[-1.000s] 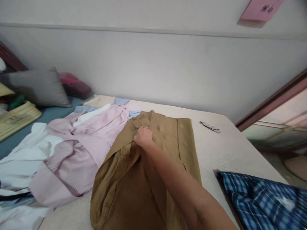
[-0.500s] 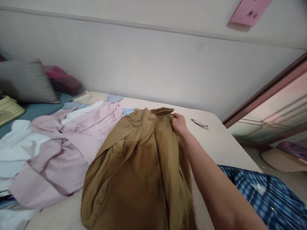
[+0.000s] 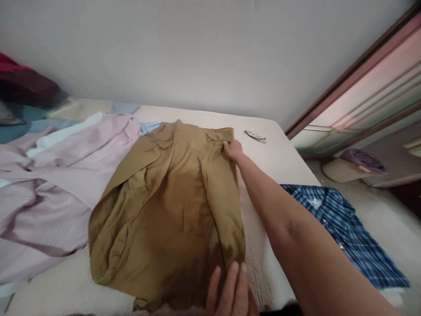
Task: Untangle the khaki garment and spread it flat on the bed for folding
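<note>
A brown long-sleeved shirt [image 3: 177, 175] lies spread on the pale bed, its sleeves folded inward over the body. My right hand [image 3: 233, 150] reaches across from the lower right and pinches the cloth at the shirt's far right corner. At the near right edge, my left hand [image 3: 230, 292] comes up from the bottom of the view, fingers stretched out and slightly apart at the lower hem. Its palm and wrist are out of sight.
Loose pink shirts [image 3: 75, 166] and other pale garments lie in a heap at left. Eyeglasses [image 3: 255, 136] rest near the far right corner of the bed [image 3: 272, 166]. A folded blue plaid shirt [image 3: 338, 224] sits at the right edge. A wall runs behind.
The brown shirt now lies flatter, its far right corner smoothed out. My left hand has come into view at the bottom. The view has shifted right and down.
</note>
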Available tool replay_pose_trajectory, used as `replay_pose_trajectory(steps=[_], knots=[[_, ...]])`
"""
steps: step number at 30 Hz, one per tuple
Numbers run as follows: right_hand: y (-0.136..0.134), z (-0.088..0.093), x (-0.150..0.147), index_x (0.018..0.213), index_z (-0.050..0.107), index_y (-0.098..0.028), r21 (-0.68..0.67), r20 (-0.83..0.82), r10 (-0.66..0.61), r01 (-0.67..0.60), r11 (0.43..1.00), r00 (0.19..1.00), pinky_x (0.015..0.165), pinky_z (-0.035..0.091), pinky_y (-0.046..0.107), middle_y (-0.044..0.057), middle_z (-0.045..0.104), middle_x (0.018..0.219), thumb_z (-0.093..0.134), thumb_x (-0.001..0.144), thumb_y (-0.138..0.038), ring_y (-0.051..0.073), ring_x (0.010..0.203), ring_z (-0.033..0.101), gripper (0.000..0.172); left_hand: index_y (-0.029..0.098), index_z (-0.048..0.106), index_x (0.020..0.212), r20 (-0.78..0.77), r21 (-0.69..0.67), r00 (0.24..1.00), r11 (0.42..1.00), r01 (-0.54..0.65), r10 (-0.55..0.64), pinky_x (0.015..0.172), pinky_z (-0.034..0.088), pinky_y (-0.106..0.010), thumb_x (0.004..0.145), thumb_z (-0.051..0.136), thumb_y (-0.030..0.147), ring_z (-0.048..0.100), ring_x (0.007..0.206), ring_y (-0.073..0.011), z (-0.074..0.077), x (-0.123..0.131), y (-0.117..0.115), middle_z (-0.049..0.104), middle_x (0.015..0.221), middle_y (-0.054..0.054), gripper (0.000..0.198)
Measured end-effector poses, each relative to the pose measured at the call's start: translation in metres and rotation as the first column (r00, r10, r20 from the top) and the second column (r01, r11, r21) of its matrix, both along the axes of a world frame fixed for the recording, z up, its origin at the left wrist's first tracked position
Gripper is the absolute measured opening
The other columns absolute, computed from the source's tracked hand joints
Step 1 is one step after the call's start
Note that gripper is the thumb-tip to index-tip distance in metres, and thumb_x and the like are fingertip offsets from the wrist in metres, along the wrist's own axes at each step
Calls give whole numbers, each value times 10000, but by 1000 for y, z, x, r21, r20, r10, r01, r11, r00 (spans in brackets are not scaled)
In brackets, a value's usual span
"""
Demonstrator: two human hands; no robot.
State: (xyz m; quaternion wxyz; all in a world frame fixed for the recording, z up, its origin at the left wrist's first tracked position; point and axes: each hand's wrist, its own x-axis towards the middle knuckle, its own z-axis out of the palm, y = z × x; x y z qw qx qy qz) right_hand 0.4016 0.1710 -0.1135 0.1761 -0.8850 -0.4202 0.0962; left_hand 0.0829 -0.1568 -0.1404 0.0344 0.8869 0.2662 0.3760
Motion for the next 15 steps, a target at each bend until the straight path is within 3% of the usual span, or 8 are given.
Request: replay_pose_trajectory(steps=[2,4,8,13,15], knots=[[-4,0,2,1140,688,-85,9,-12,19,-19,1000,1000,926,484,339,214,696,1174,433,966,-404,281,1089,652,444,125,669,1115,1,14,998,998,-66,66,950,535,-437,914,503,119,663,1134,-292,11,-3,11,667,1276,-192,261],[-8,0,2,1165,668,-96,28,-18,43,-43,999,999,945,483,345,203,689,1198,440,960,-415,280,1104,645,442,87,658,1108,-97,-10,995,1000,-12,11,817,554,-379,919,465,110,685,1026,-282,21,-9,19,669,1216,-232,270],[-14,-3,-1,1179,633,-90,49,-27,65,-63,997,998,970,487,389,213,678,1209,474,936,-378,304,1117,635,408,124,641,972,-165,-65,984,996,56,-66,650,471,-338,921,448,104,623,717,-207,29,-18,18,667,908,-126,201],[-15,-8,-1,1162,597,-86,75,-48,55,-52,996,997,998,480,455,236,656,1213,457,930,-310,333,1136,618,352,113,618,1119,-226,-197,974,980,-11,-34,629,392,-354,954,504,194,534,687,-206,32,-12,14,574,794,-54,215],[-14,-10,0,1157,582,-99,87,-60,52,-47,995,997,1001,477,477,233,649,1213,436,940,-311,334,1143,609,336,148,615,1012,-198,-253,979,967,3,-55,610,366,-353,953,484,167,504,672,-203,33,-8,18,547,769,-39,146]])
